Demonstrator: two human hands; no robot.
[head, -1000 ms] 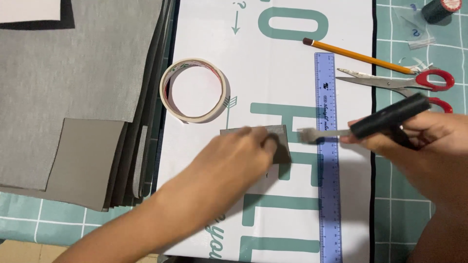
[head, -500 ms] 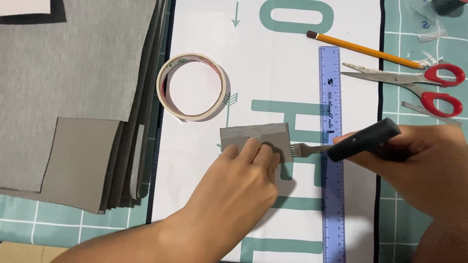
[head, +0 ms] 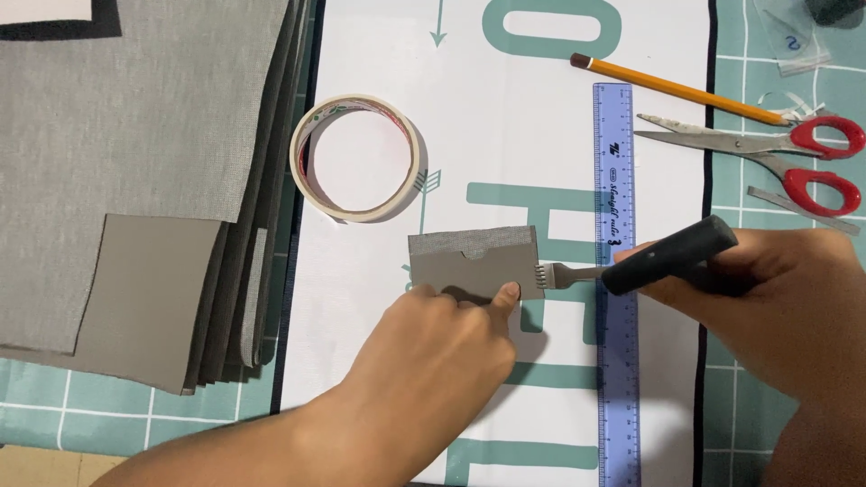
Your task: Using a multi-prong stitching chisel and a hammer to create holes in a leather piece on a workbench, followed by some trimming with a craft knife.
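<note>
One small grey card piece (head: 474,261) lies mid-scene. One pronged tool (head: 649,266) sits at its right. One roll of tape (head: 356,158) lies left of centre. One blue ruler (head: 616,271), one pencil (head: 677,87) and one pair of red-handled scissors (head: 767,153) lie right, far. One stack of grey sheets (head: 135,180) lies left.

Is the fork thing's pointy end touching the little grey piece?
Touching. The head view shows the pronged tool's teeth meeting the right edge of the small grey piece, with no gap, while the left hand presses the piece down.
</note>
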